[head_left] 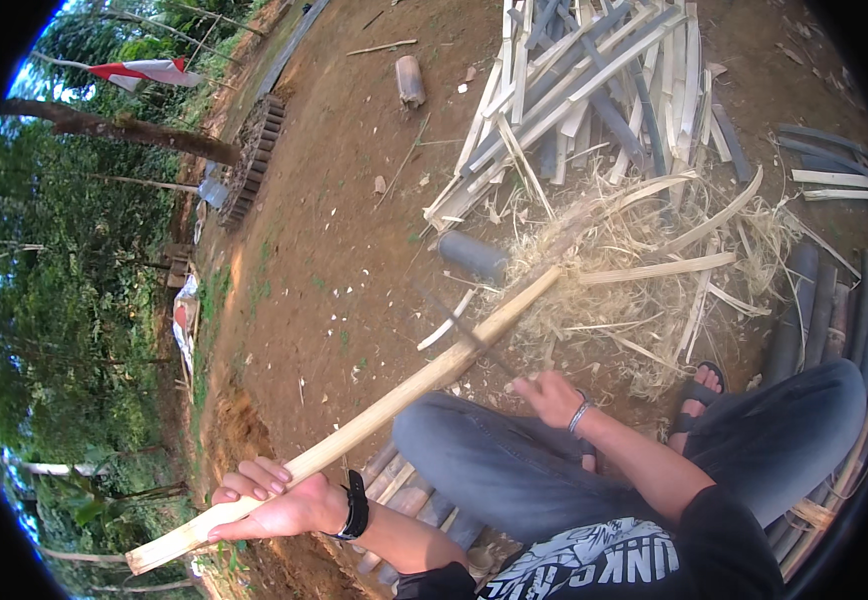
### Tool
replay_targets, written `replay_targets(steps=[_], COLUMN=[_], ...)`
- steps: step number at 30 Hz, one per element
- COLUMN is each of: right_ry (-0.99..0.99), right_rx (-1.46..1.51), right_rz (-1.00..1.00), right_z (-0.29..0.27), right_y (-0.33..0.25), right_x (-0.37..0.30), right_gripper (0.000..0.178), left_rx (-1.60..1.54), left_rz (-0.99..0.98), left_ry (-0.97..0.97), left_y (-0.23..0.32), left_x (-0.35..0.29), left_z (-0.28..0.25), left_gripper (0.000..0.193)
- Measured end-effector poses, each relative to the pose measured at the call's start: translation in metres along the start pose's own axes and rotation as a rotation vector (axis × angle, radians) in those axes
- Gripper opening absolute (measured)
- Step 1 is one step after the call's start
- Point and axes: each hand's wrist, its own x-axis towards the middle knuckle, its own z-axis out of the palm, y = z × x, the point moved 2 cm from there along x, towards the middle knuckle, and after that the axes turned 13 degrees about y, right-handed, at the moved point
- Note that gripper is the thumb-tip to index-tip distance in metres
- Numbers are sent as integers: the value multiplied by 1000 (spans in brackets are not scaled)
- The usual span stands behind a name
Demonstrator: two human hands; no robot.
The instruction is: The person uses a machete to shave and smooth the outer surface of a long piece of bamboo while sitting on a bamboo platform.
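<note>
The left hand [292,506], at the lower left of the frame, grips a long pale strip [384,412] slanting up to the centre. The right hand [552,398], right of centre, is closed around a blurred knife [476,343] crossing it. Beyond, shavings [579,312] lie heaped below a woodpile [644,62] at upper right.

Brown dirt ground [354,230] carries heaped split strips [557,92], pale curly shavings [636,335], a short log [410,80]

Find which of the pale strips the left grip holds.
The long strip slanting up from lower left: the left grip holds it near one end; the piled strips lie untouched.
</note>
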Motion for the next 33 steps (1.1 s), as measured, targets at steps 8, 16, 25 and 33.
replay_targets(steps=[8,16,25,33], right_ry=[-48,74,-54,-73], right_rx=[209,17,60,223], right_rz=[-44,263,-158,-9], right_z=[23,-13,2,22], right_y=[-40,36,-37,-48], right_x=[-26,15,-15,-30], right_gripper=[71,78,63,67], left_rx=[-14,-54,59,56], left_rz=[16,16,49,47], left_ry=[-81,-162,-41,-51], left_y=[3,15,6,1], left_x=[-6,-15,-8,7], left_z=[0,-4,-5,-16], left_gripper=[52,53,54,56])
